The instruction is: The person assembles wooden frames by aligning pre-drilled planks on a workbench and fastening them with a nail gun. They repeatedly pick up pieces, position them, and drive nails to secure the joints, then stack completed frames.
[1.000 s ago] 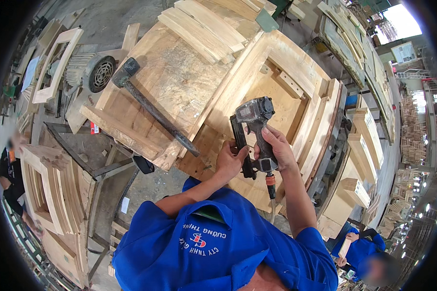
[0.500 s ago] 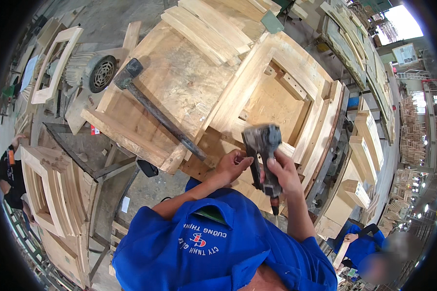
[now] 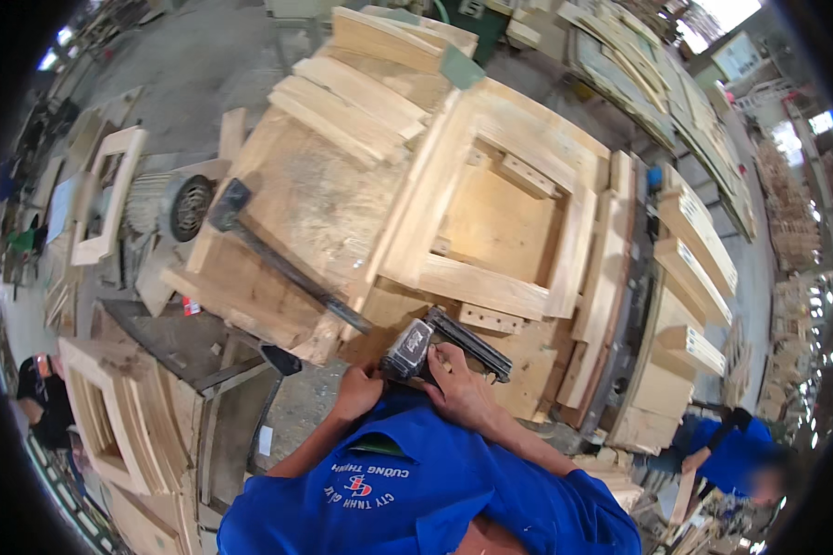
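Note:
A black-and-grey nail gun [image 3: 407, 351] is close to my body at the bench's near edge, turned on its side. My right hand [image 3: 461, 384] grips it, with the long magazine pointing away to the right. My left hand [image 3: 356, 393] is beside the gun's left end, fingers curled together; what they pinch, if anything, is hidden. Beyond the gun lies a rectangular wooden frame [image 3: 481, 282] on the workbench, with drilled wooden blocks [image 3: 491, 319] along its near side and inside its opening. A long-handled hammer [image 3: 292, 273] rests left of the frame.
Loose boards [image 3: 347, 106] lie at the bench's far side. Stacked frames [image 3: 111, 407] stand at the left, near a motor [image 3: 162, 205]. More timber pieces [image 3: 694, 268] lie on the right. Two other people are at the lower left and lower right.
The nail gun has come down and left from over the frame's near corner, turning onto its side. My right hand moved with it; my left hand drew back toward my body.

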The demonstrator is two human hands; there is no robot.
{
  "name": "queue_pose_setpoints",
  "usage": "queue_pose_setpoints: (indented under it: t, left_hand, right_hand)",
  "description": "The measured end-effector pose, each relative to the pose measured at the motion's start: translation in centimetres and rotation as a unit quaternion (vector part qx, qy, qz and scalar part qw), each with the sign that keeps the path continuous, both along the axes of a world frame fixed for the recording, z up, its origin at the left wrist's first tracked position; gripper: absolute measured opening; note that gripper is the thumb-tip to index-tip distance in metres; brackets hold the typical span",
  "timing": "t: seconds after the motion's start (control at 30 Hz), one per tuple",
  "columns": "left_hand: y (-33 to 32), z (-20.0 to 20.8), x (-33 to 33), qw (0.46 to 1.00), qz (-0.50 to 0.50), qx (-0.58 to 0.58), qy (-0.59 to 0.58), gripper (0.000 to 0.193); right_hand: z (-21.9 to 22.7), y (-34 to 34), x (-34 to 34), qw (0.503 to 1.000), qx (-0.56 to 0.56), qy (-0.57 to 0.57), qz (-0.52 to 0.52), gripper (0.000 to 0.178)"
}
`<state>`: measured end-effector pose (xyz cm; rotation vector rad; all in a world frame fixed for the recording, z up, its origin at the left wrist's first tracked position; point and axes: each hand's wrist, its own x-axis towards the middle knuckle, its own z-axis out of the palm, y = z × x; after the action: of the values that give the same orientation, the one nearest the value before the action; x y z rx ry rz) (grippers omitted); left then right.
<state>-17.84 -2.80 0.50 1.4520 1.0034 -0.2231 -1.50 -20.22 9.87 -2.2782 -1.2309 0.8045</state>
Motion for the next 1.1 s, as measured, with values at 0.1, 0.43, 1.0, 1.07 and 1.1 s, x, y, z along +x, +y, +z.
queue_pose_setpoints:
  t: [0.1,0.43,1.0,1.07,1.1]
  left_hand:
    - [0.1,0.0,-2.2,0.996,-0.089,0.024,0.014,0.033]
    - [-1.4,0.8,-3.5,0.971,-0.207,0.115,0.024,0.040]
    - [-9.0,4.6,-4.5,0.991,-0.068,0.100,-0.049,0.041]
    - [-9.8,4.5,-4.9,0.993,-0.055,0.080,-0.060,0.039]
    - [-9.9,4.5,-4.8,0.994,-0.052,0.066,-0.069,0.039]
  right_hand:
    - [-2.8,1.2,-1.9,0.996,0.035,-0.079,0.035,0.063]
    - [-6.2,-2.2,4.5,0.971,0.198,-0.109,-0.080,0.055]
    - [-5.3,-8.7,30.1,0.899,0.025,-0.088,-0.428,0.070]
    - [-2.5,-10.8,31.7,0.860,0.225,0.207,-0.409,0.064]
    - [-1.4,-12.7,31.8,0.792,0.316,0.350,-0.387,0.062]
